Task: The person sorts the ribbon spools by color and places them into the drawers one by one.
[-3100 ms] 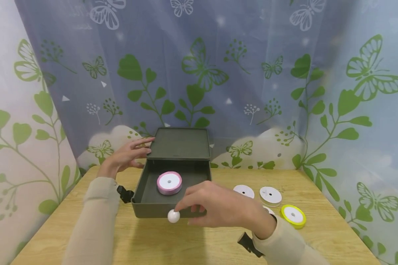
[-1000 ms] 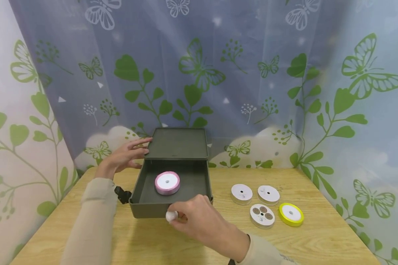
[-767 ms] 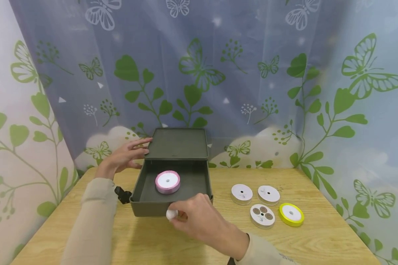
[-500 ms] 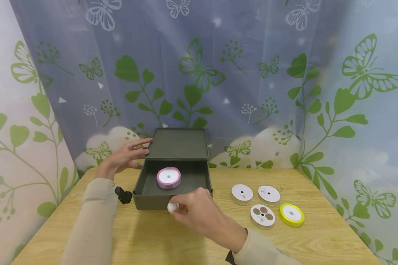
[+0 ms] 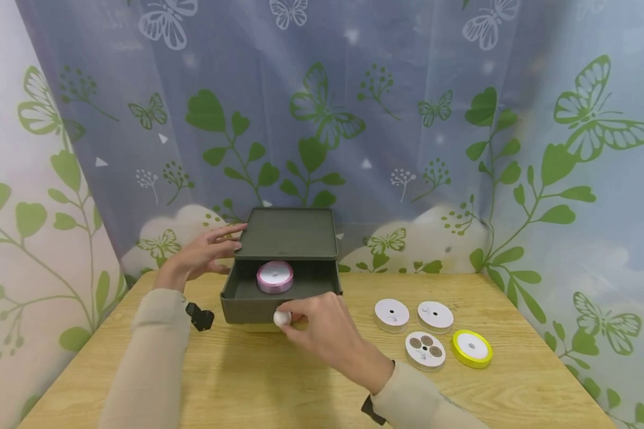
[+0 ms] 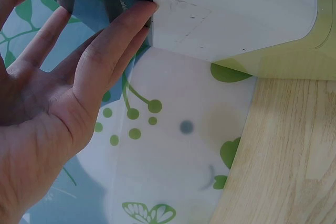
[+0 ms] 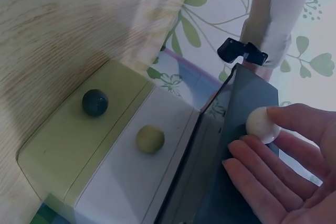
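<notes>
My right hand [image 5: 330,333] pinches the round white knob [image 5: 281,318] on the front of a dark green drawer [image 5: 247,310], which stands partly pulled out. In the right wrist view the thumb and a finger sit on the knob [image 7: 262,125]. Inside the drawer lies a ribbon spool [image 5: 275,275] with a white face and a pink rim. My left hand [image 5: 201,253] rests with extended fingers against the left side of the drawer cabinet [image 5: 290,232]; the left wrist view shows the fingertips [image 6: 149,8] touching its dark upper part.
Below the green drawer are a white drawer [image 7: 131,161] with a yellowish knob [image 7: 150,139] and a yellow-green drawer [image 7: 63,145] with a dark knob [image 7: 95,102]. On the wooden table [image 5: 461,399], right, lie white spools [image 5: 392,313] and a yellow-rimmed spool [image 5: 471,347]. A patterned curtain [image 5: 397,149] hangs behind.
My right hand has taken hold of the knob and moved it away from me. The green drawer has slid partway in, carrying the pink spool. My left hand has stayed at the cabinet.
</notes>
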{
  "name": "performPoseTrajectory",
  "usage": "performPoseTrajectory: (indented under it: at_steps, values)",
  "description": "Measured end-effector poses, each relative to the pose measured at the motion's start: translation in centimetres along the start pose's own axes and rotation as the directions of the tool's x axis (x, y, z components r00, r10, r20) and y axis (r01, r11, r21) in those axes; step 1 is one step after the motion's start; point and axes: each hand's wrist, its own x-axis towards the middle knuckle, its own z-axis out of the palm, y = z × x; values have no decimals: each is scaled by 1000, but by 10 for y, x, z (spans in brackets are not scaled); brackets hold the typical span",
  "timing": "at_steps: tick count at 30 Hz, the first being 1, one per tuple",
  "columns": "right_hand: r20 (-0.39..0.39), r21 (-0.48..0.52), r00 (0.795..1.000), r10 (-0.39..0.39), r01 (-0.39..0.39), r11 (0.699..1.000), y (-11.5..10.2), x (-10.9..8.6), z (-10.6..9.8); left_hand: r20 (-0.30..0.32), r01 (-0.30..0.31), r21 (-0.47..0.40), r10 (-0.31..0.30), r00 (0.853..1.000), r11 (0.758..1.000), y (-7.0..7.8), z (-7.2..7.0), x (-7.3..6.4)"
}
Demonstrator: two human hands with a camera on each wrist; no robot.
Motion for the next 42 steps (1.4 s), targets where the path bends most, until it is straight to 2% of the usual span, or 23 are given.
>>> performPoseTrajectory:
  at_steps: [5,14,22,32,42]
  values:
    - [-2,24,1000,29,-29,999,6,4,4,4,-1,-5,1,1000,1000,0,1,0]
    - [-19,32,999,34,-33,999,13,12,8,-2,9,1,-9,1000,1000,0,0,0]
    - [-14,100,997,69,-68,993,20,19,9,-9,19,-9,-19,1000,1000,-1,0,0]
    - [-35,73,997,65,-62,995,30,26,14,-16,13,0,-13,1000,1000,-2,-1,0]
    - [10,76,994,108,-109,991,40,34,15,-3,10,0,-10,1000,1000,-2,-1,0]
